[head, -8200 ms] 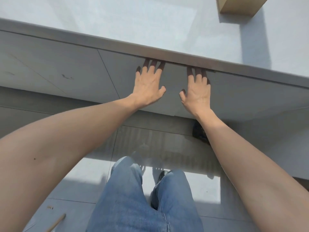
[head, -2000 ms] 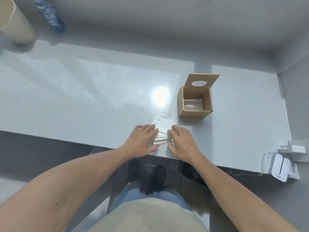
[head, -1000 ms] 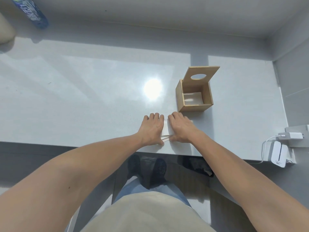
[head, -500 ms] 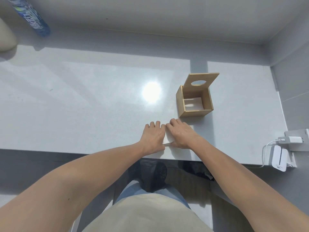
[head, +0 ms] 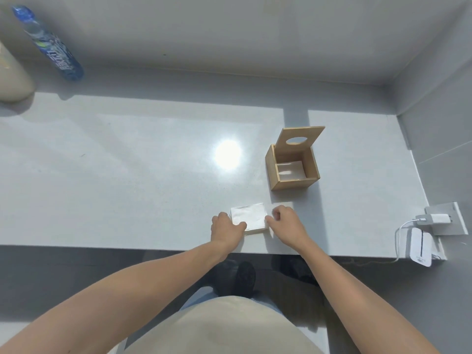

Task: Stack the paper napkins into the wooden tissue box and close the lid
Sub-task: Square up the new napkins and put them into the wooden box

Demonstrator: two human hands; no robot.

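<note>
A squared-up stack of white paper napkins (head: 251, 217) lies on the grey counter near its front edge. My left hand (head: 226, 229) grips the stack's left side, thumb on top. My right hand (head: 284, 223) pinches the stack's right edge with curled fingers. The wooden tissue box (head: 292, 172) stands behind and to the right of the stack. Its lid (head: 298, 139), with an oval hole, is tipped up and back. A white layer shows at the bottom inside the box.
A blue water bottle (head: 49, 46) and a beige container (head: 11, 77) stand at the far left by the wall. At the right end sit a white device (head: 420, 247) and a charger (head: 434, 218) in a wall socket. The counter's front edge (head: 127, 247) runs just below my hands.
My hands were flat on top of the napkins, pressing them together. Now they have drawn apart to the stack's two sides, and the top of the tidy stack shows.
</note>
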